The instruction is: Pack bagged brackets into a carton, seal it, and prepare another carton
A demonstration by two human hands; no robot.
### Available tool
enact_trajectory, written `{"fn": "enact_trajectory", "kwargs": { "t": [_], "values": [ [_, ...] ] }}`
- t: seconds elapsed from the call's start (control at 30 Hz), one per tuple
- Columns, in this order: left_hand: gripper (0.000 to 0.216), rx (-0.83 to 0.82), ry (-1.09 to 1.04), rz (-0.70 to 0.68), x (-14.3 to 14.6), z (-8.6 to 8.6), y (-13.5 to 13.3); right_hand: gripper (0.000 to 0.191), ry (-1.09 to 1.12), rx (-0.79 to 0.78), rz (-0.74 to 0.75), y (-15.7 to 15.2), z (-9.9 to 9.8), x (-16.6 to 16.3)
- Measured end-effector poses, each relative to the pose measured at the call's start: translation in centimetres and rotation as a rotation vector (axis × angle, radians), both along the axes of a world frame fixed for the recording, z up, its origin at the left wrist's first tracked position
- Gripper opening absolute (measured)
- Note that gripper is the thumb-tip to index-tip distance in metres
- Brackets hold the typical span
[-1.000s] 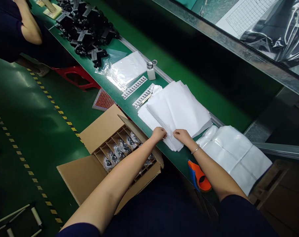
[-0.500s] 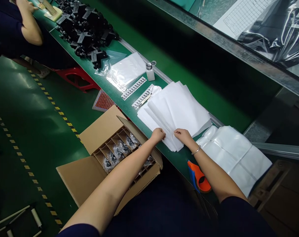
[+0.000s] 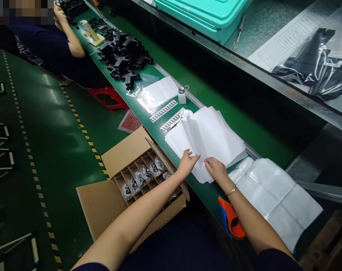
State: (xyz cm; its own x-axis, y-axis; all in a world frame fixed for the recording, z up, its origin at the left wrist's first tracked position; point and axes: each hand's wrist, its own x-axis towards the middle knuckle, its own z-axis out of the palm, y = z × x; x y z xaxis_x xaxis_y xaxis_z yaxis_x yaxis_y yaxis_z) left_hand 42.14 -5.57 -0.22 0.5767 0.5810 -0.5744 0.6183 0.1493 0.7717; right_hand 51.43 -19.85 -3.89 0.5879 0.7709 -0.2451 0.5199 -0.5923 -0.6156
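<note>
A fanned stack of thin white sheets point(image 3: 220, 131) lies on the green workbench, with some sheets raised in a fold near the middle. My right hand point(image 3: 216, 168) pinches the near edge of a white sheet between thumb and fingers. On the left side of the fold, my left hand point(image 3: 188, 162) rests against the sheets with its fingers apart. Whether the sheets are bags or plain sheets I cannot tell. Below my left forearm is an open cardboard box point(image 3: 96, 203), its divider cells holding several dark parts wrapped in clear plastic point(image 3: 139, 177).
An orange and blue tape dispenser point(image 3: 232, 222) and folded white plastic packs point(image 3: 275, 192) lie near my right arm. Farther along are label strips point(image 3: 164, 110), a small bottle point(image 3: 182, 97), clear bags point(image 3: 159, 92) and black parts point(image 3: 122, 52). A co-worker point(image 3: 46, 45) sits at upper left.
The view has shifted, bringing a turquoise bin into sight. My left hand's fingers have spread from a pinch, and the fold in the sheets stands higher. My right hand still pinches.
</note>
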Motion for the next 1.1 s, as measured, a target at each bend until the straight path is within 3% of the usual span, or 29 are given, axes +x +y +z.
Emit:
{"fn": "enact_trajectory", "kwargs": {
  "t": [0.1, 0.2, 0.3, 0.37, 0.43, 0.5, 0.57, 0.63, 0.73, 0.8, 0.97, 1.1],
  "values": [
    [0.06, 0.014, 0.006, 0.01, 1.7, 0.2, 0.7, 0.026, -0.062, -0.013, 0.074, 0.2, 0.7, -0.9],
    [0.048, 0.057, -0.015, 0.044, 2.6, 0.6, 1.4, 0.025, -0.102, -0.017, 0.129, 0.6, 1.5, -2.2],
    [0.038, 0.068, -0.067, 0.08, 1.8, 1.7, 2.3, 0.025, -0.123, 0.019, 0.145, 0.7, 2.7, -3.3],
    [0.037, 0.051, -0.12, 0.108, -0.4, 3.1, 3.7, 0.028, -0.128, 0.123, 0.083, 0.3, 3.8, -3.5],
    [0.039, -0.005, -0.18, 0.144, -4.4, 4.7, 6.0, 0.034, -0.136, 0.258, -0.044, -0.2, 4.7, -3.1],
    [0.043, -0.114, -0.238, 0.202, -10.5, 6.2, 8.9, 0.04, -0.142, 0.352, -0.161, -0.2, 5.3, -2.5],
    [0.046, -0.214, -0.235, 0.306, -17.8, 7.1, 11.4, 0.048, -0.095, 0.384, -0.199, 0.6, 5.5, -2.4],
    [0.044, -0.206, -0.089, 0.381, -24.9, 7.0, 12.9, 0.055, 0.034, 0.375, -0.154, 2.3, 5.6, -3.5],
    [0.033, -0.165, 0.118, 0.432, -32.5, 5.3, 13.2, 0.059, 0.247, 0.296, 0.047, 5.8, 6.1, -7.6],
    [0.026, -0.136, 0.186, 0.446, -34.8, 3.4, 12.7, 0.062, 0.18, 0.207, 0.205, 8.2, 6.8, -10.9],
    [0.024, -0.062, 0.369, 0.448, -35.2, -1.7, 11.2, 0.058, -0.367, -0.041, 0.352, 12.6, 9.0, -17.4],
    [0.032, -0.032, 0.48, 0.471, -35.0, -4.8, 10.7, 0.054, -0.459, -0.156, 0.685, 15.7, 8.5, -22.8]
  ]
}}
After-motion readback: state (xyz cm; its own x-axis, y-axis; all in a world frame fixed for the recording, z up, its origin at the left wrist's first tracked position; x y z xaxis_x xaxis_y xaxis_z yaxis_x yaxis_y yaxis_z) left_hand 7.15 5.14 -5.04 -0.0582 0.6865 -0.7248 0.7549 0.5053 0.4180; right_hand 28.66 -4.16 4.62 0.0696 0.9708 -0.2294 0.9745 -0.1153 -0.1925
